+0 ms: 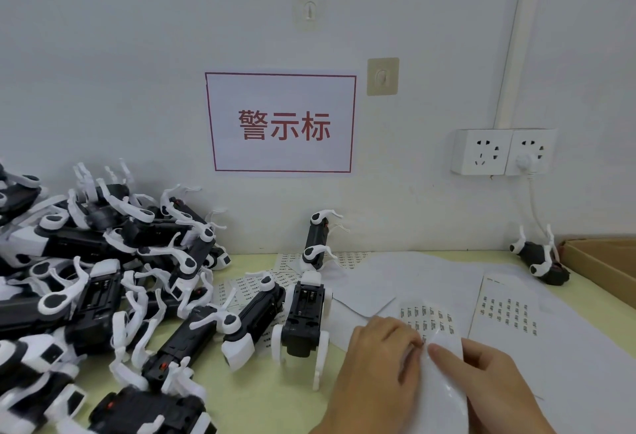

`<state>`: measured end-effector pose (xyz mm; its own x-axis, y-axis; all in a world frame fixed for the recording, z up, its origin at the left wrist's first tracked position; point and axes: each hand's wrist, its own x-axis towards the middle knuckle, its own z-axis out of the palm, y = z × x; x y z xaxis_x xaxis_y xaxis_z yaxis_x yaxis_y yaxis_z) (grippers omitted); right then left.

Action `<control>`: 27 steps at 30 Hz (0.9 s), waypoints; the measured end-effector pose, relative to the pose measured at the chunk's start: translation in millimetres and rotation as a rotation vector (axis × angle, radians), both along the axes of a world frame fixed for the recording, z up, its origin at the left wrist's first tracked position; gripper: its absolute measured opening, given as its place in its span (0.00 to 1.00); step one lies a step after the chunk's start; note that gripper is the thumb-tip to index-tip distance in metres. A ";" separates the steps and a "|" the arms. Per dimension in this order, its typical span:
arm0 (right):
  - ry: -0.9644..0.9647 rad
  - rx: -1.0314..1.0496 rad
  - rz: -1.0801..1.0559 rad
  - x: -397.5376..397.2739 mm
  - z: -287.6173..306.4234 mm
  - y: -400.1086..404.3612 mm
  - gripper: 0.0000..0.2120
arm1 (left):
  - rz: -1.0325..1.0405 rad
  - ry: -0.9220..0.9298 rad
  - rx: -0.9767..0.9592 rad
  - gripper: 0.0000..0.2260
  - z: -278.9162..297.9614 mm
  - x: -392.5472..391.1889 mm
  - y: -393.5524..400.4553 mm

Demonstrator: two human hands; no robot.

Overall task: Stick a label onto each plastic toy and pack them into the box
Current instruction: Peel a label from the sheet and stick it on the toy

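Observation:
Several black-and-white plastic toy dogs lie heaped at the left of the yellow-green table. One toy dog lies on its back just left of my hands. Both hands work a curled label sheet at the bottom centre. My left hand has its fingertips curled at the sheet's top edge, where small barcode labels show. The thumb and fingers of my right hand grip the sheet from the right. Only a corner of the cardboard box is in view, at the right edge.
More label sheets and white backing paper cover the table's right half. One toy dog leans near the wall, another lies beside the box. A wall socket has a plug and cord hanging down.

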<state>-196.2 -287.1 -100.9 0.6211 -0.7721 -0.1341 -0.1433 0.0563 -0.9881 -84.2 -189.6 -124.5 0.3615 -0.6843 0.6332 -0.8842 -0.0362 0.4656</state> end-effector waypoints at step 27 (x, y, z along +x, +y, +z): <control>0.097 -0.306 0.046 -1.7 3.2 5.9 0.10 | -0.042 0.107 0.027 0.07 -3.8 4.9 0.8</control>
<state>-197.9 -281.3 -97.7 0.6523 -0.7569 0.0397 -0.2330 -0.2501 -0.9398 -79.3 -188.8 -128.3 0.3970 -0.7166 0.5735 -0.8303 -0.0140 0.5572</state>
